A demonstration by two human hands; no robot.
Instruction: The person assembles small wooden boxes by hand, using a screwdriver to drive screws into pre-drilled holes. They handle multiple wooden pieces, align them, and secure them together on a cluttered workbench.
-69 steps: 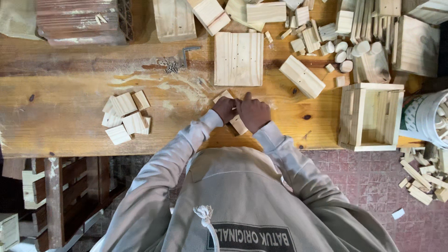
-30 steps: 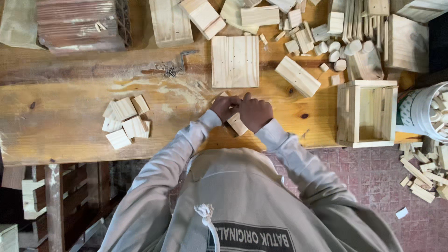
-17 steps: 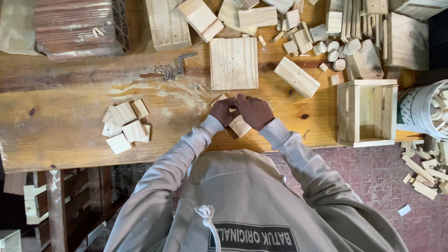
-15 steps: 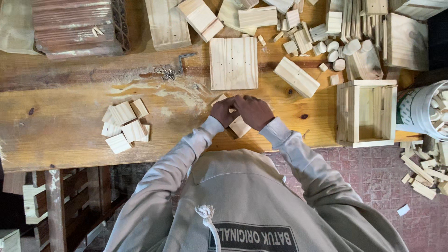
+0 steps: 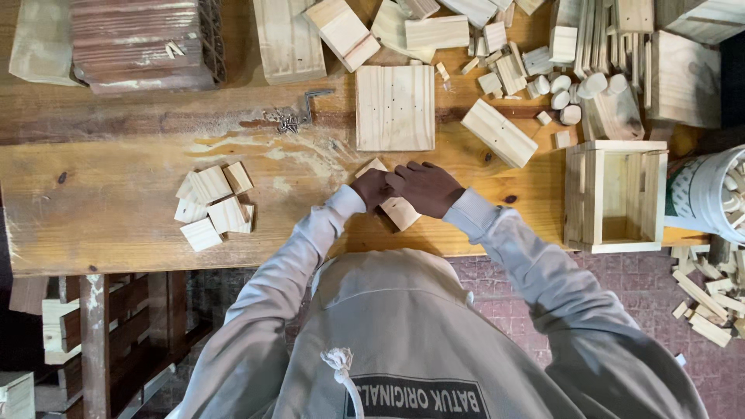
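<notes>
My left hand (image 5: 372, 188) and my right hand (image 5: 427, 188) are together at the front middle of the wooden workbench (image 5: 116, 217), both closed on small pale wood blocks (image 5: 400, 212). One block corner sticks out above my left hand, another below my right. Just beyond my hands lies a square slatted wood panel (image 5: 395, 107). How many pieces I hold is hidden by my fingers.
A pile of small square wood pieces (image 5: 213, 208) lies to the left. An open wooden box (image 5: 615, 197) stands at the right, a white bucket (image 5: 710, 194) beside it. Screws and a metal bracket (image 5: 299, 115) lie behind. Planks, blocks and round plugs crowd the back.
My hands stay in the same place on the blocks; the fingers shifted slightly over the pieces. The camera drifted a little.
</notes>
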